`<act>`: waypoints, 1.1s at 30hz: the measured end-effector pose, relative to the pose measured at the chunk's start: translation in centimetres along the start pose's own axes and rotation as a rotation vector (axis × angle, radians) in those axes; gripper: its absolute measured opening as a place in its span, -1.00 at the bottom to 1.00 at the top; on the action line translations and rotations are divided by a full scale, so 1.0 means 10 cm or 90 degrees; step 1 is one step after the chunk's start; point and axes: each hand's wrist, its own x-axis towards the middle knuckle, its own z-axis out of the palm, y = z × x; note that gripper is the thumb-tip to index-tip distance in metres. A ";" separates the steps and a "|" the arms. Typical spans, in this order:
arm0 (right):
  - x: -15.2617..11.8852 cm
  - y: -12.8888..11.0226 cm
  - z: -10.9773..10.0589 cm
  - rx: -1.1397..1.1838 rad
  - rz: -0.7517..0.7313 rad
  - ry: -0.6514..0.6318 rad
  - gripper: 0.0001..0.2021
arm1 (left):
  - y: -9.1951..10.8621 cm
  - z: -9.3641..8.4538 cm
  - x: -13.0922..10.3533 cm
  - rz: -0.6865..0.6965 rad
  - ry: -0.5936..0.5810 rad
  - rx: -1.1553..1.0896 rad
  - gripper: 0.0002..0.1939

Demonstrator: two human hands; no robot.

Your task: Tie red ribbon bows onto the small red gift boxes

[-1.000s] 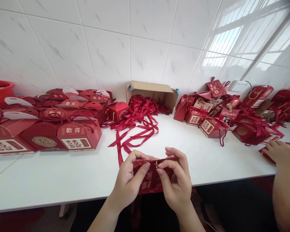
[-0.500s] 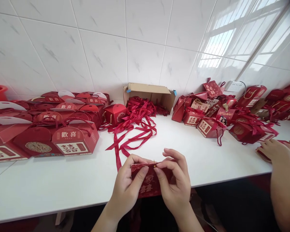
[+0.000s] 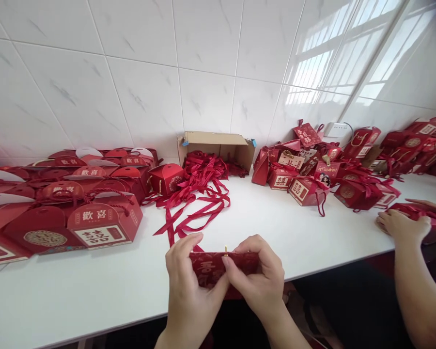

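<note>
Over at the near edge of the white table, the left hand and right hand grip a red printed card piece between their fingers, near red gift boxes lettered "歡喜" and "囍".

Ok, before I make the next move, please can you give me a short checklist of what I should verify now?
1. Left hand on the red piece: ok.
2. Right hand also holding it: ok.
3. Gold-coloured bit visible at the top edge: ok.
4. Gold-coloured bit fastened securely: cannot tell.
5. All ribbons inside the carton: not ok, some spill onto the table.
6. Co-worker's hand away from your piece: ok.
</note>
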 end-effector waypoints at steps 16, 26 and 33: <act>0.10 0.00 -0.23 -0.004 -0.062 -0.089 -0.78 | -0.02 -0.57 0.41 -0.167 -0.077 -0.297 -0.97; 0.13 -0.10 -0.17 0.121 -0.200 -0.162 -0.68 | 0.13 -0.66 0.73 -0.003 -0.270 -0.333 -0.77; 0.15 -0.11 -0.19 0.117 -0.209 -0.170 -0.68 | 0.08 -0.62 0.64 -0.053 -0.378 -0.344 -0.69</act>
